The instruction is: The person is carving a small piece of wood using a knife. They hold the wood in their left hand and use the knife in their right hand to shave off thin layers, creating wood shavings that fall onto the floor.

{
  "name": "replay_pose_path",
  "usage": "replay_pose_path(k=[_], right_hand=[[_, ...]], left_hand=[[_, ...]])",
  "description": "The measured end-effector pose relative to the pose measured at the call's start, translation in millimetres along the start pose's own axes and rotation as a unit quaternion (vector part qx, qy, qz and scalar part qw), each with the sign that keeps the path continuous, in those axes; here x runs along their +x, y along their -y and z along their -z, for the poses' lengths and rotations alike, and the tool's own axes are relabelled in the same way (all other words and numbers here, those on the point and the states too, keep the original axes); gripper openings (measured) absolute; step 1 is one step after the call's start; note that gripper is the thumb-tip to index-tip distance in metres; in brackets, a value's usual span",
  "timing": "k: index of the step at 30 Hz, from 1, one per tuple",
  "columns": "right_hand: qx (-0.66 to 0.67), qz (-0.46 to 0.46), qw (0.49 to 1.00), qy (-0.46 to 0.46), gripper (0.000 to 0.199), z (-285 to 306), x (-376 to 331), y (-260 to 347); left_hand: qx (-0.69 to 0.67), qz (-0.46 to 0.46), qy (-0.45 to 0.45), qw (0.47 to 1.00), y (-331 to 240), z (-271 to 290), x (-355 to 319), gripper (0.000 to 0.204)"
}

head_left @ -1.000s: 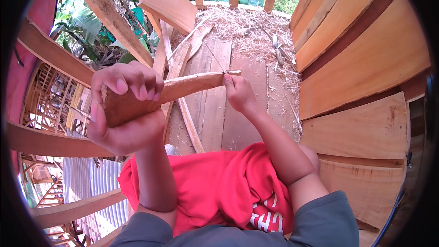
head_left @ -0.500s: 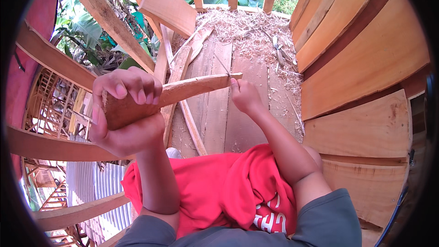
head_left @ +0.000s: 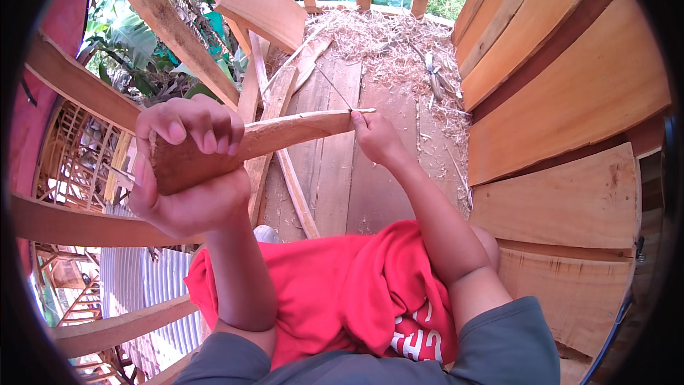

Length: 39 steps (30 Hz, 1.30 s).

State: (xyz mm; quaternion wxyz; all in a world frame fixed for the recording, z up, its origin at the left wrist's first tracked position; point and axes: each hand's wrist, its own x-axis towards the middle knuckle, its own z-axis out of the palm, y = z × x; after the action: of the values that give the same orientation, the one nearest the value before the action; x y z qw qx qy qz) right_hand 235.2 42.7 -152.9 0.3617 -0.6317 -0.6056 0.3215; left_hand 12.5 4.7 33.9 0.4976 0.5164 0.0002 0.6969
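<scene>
A brown piece of wood [head_left: 296,132], broad at one end and tapering at the other, is held up across the middle of the view. My left hand [head_left: 192,164] is closed around its broad end, with the fingers over the top and the palm below. At the narrow end, my right hand [head_left: 377,137] is closed in a pinch, thumb at the tip. A thin dark strip or wire [head_left: 333,87] meets the wood at that thumb and slants up to the left. Whether the right fingers grip it too is hidden. Red cloth [head_left: 320,278] covers my lap.
Planks [head_left: 385,192] form the floor, with a heap of wood shavings [head_left: 392,39] at the far end. Stacked boards [head_left: 563,114] line the right side. Wooden slats [head_left: 171,28] and a loose block [head_left: 262,7] stand at the far left. Beyond lies corrugated metal sheeting [head_left: 153,285].
Both hands and the wood have shifted slightly left. More of the thin dark strip now shows beyond my right thumb. Both hands keep their hold.
</scene>
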Motion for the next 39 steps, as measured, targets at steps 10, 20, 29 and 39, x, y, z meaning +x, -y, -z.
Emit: replay_pose_path(k=[10,20,29,39], right_hand=[[-0.067,-0.192,0.978,0.041,0.054,15.9,1.2,-19.5],[0.036,0.091,0.994,0.046,0.046,28.9,-54.8,121.3],[0.069,0.120,0.990,0.030,0.046,19.0,-49.0,95.8],[0.026,0.121,0.992,0.006,0.045,25.7,-72.1,105.1]], left_hand=[[0.149,-0.091,0.021,0.984,17.6,4.9,6.3,0.063],[0.041,0.041,-0.041,0.997,20.7,-14.9,-12.4,0.062],[0.123,-0.001,-0.017,0.992,13.3,-5.3,1.3,0.068],[0.085,-0.043,-0.090,0.991,-14.5,-19.6,-1.1,0.046]])
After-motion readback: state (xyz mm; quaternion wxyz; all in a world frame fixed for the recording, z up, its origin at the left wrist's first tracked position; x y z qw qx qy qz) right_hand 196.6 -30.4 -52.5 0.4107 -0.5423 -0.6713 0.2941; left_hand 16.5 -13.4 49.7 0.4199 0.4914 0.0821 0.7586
